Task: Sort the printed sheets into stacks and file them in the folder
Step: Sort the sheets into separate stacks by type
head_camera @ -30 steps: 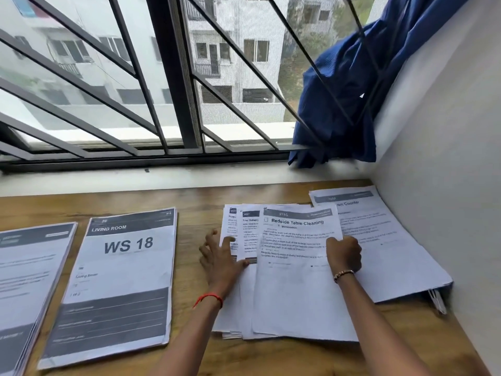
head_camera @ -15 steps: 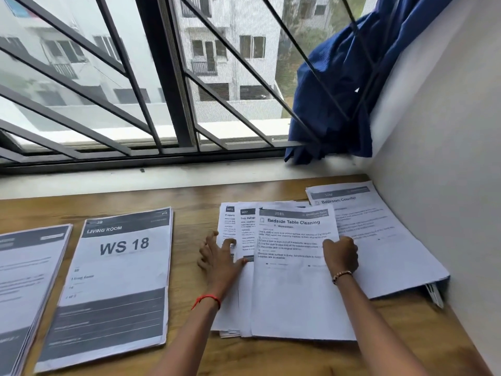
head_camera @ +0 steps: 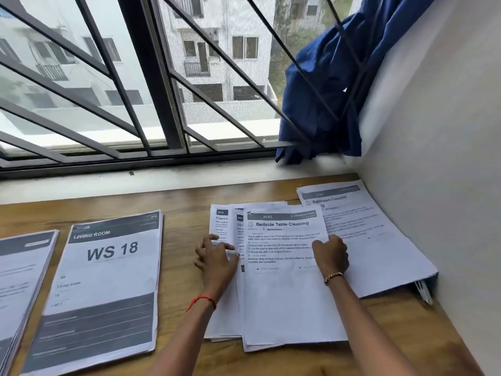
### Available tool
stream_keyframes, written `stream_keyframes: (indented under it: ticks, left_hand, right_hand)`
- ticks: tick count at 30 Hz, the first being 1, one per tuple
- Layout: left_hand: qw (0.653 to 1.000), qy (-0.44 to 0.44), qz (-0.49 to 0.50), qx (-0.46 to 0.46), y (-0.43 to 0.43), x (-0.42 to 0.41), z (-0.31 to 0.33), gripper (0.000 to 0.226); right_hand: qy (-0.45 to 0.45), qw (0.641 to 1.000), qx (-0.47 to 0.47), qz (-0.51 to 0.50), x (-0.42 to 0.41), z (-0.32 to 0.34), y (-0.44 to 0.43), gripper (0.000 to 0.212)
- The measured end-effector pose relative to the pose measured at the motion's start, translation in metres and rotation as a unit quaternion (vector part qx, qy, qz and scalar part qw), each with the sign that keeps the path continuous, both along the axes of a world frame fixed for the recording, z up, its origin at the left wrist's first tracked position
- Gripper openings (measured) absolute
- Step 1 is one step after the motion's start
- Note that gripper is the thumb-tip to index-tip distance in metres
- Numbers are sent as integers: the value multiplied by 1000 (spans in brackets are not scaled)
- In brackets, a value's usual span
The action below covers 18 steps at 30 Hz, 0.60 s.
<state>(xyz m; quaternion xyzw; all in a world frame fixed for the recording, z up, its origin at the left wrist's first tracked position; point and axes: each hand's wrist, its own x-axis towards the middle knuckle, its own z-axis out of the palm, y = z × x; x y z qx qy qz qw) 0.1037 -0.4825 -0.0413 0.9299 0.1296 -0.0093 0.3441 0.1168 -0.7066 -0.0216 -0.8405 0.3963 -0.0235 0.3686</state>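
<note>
A fanned pile of printed sheets (head_camera: 287, 299) lies in the middle of the wooden desk, topped by a page headed "Bedside Table Cleaning". My left hand (head_camera: 217, 259) rests on the pile's left sheets with fingers spread. My right hand (head_camera: 332, 253) has its fingers curled at the top sheet's right edge. To the right a "Bathroom Counter" stack (head_camera: 379, 240) lies over a folder whose edge (head_camera: 424, 290) shows by the wall. On the left sits a "LIVING ROOM WS 18" stack (head_camera: 105, 289), with another stack (head_camera: 19, 280) at the far left.
A white wall (head_camera: 447, 185) closes the desk's right side. Behind the desk (head_camera: 179, 267) run a sill and a barred window (head_camera: 151, 90). A blue cloth (head_camera: 325, 90) hangs in the window's right corner. Bare wood shows between the WS 18 stack and the middle pile.
Both hands stay on the fanned pile almost unmoved. The view has shifted slightly, so the sheets sit a touch lower and further left.
</note>
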Motion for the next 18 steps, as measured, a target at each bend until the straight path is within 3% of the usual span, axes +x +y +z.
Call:
stream_keyframes:
  ticks: [8,12,15,18]
  left_hand:
    - [1000,-6,15,23,-1,1,-1,10]
    - [999,-1,30,16,0,1,-1,11]
    - [999,-1,36,21,0,2,-2,12]
    - [999,0,45,18,-1,3,-6,10]
  right_hand:
    - [-57,997,36,-26,10,18,-24,18]
    - [-61,995,-69,-39,31,35,-66,44]
    - [-53,983,-172,-26,48,40,-95,31]
    - [-46,959,-280,28,58,29,-110,41]
